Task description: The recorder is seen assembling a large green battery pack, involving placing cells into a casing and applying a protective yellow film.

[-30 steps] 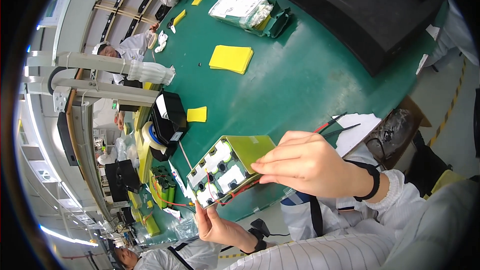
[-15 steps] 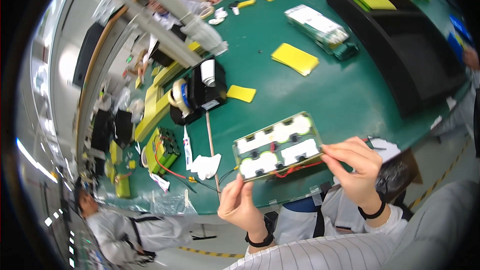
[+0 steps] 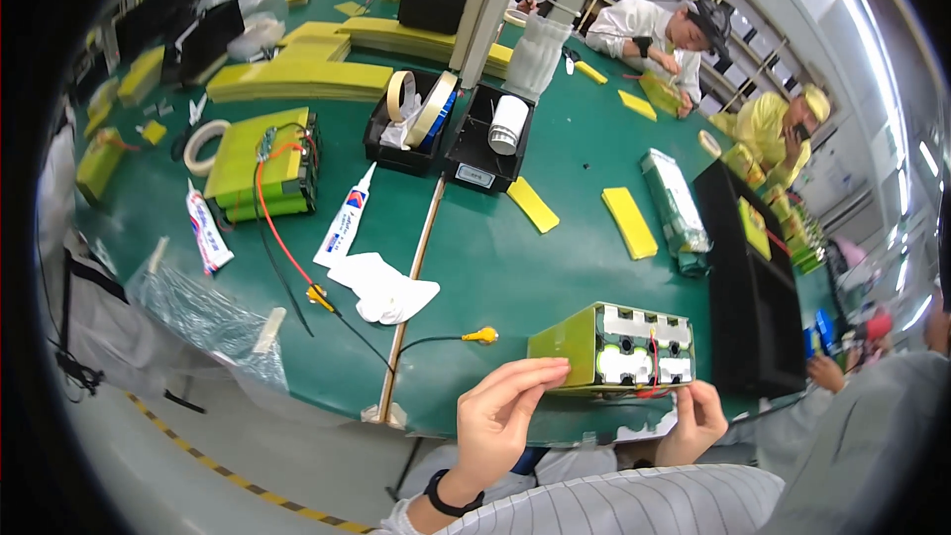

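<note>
A battery pack [image 3: 567, 345] with yellow-green sides stands between my hands near the table's front edge. Its end face, with white and silvery tabs over the cells and a thin red wire, is turned toward me. My left hand [image 3: 503, 414] is closed, fingertips and thumb at the pack's lower left side. At the lower right corner, my right hand [image 3: 695, 424] pinches the pack's edge. Whether its underside rests on the table cannot be made out. Left of it, a black cable with a yellow-wrapped connector [image 3: 480, 335] lies on the table.
White cloth [image 3: 384, 287], glue tubes [image 3: 347, 221] and another wired battery pack [image 3: 260, 163] lie to the left. Black boxes with tape rolls [image 3: 411, 119] stand mid-table. Yellow sheets [image 3: 629, 223] and a long black tray [image 3: 743, 297] are farther right. Other people sit across the table.
The view has swung round to the left. The pack is turned from its tilted pose, its yellow-green side now showing. Both hands are still at its lower corners.
</note>
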The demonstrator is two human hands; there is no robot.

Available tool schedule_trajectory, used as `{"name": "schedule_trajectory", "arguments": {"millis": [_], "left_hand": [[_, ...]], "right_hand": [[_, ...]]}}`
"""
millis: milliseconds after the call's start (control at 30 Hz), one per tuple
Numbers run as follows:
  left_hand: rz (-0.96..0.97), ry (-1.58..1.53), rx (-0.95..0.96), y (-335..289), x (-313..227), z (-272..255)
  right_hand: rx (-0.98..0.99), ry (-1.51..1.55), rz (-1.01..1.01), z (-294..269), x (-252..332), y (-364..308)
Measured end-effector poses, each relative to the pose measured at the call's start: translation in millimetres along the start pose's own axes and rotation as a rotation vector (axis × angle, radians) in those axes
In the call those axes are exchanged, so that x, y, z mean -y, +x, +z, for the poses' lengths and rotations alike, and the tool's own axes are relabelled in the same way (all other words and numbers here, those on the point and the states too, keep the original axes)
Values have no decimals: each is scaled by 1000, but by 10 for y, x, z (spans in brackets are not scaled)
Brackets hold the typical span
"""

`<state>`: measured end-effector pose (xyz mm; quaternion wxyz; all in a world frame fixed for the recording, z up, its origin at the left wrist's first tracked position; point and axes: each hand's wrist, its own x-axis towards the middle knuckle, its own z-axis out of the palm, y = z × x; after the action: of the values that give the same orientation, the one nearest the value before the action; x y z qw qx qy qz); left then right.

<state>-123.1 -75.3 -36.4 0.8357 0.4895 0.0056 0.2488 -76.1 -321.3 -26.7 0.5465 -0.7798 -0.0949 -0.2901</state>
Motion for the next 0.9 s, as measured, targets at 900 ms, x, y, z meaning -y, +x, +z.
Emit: {"name": "schedule_trajectory", "arguments": {"millis": [900], "left_hand": [[559,441,-76,93,340,211]], "right_hand": [[-42,3,-107,17,-108,-31]]}}
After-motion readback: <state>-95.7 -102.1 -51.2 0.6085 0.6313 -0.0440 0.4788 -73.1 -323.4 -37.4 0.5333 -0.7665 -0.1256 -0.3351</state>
